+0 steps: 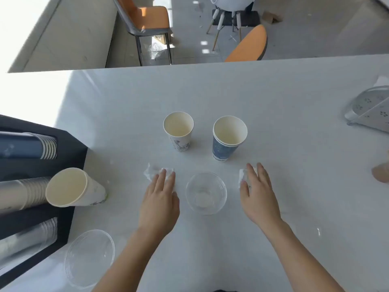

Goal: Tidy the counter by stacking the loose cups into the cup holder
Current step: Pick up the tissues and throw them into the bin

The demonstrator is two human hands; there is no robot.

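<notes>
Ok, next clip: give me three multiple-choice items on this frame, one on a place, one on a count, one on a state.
1. Where is the clear cup standing?
A. Between the two hands
B. Inside the cup holder
C. Behind the blue cup

2. How many paper cups stand upright in the middle of the counter?
A. One
B. Two
C. Four

3. How are the hands?
A. Both closed around cups
B. Open, fingers on crumpled tissues
C. Lifted clear off the counter

Answers:
1. A, it stands between the left hand and the right hand.
2. B, only the white cup and the blue cup stand there.
3. B, the fingers are spread, resting on the left tissue and the right tissue.
</notes>
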